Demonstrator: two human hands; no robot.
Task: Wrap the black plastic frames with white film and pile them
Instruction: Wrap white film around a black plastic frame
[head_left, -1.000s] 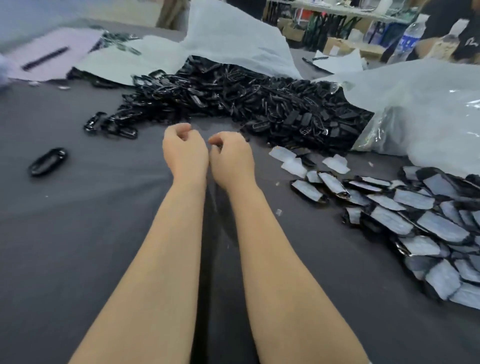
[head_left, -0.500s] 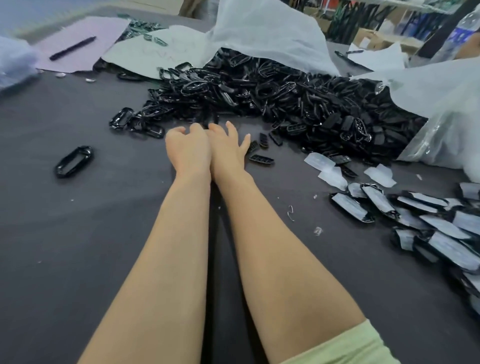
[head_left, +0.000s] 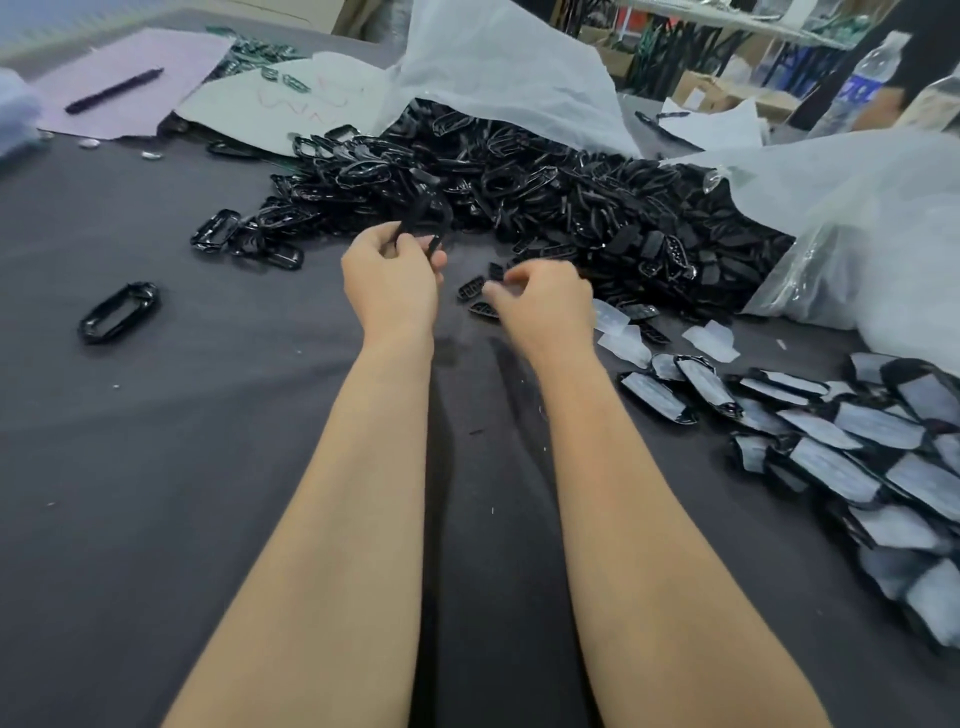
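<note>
A big heap of bare black plastic frames (head_left: 519, 192) spills from a white bag across the back of the dark table. My left hand (head_left: 389, 280) pinches one black frame (head_left: 428, 218) and holds it up just in front of the heap. My right hand (head_left: 545, 301) hovers beside it with curled fingers, blurred, over a few small black pieces (head_left: 475, 293); nothing shows in its grip. Wrapped frames (head_left: 857, 441), black with white film, lie overlapped in a pile at the right. Loose white film pieces (head_left: 623, 338) rest between heap and pile.
One black frame (head_left: 119, 312) lies alone at the left. At the back left are a pink sheet with a black pen (head_left: 111, 91) and a white paper (head_left: 280, 104). White plastic bags (head_left: 857, 208) bulge at the right; a water bottle (head_left: 862, 83) stands behind them.
Both hands reached forward to the heap, then parted. My left hand picked up a black frame and lifted it. My right hand moved right and curled over the small pieces.
</note>
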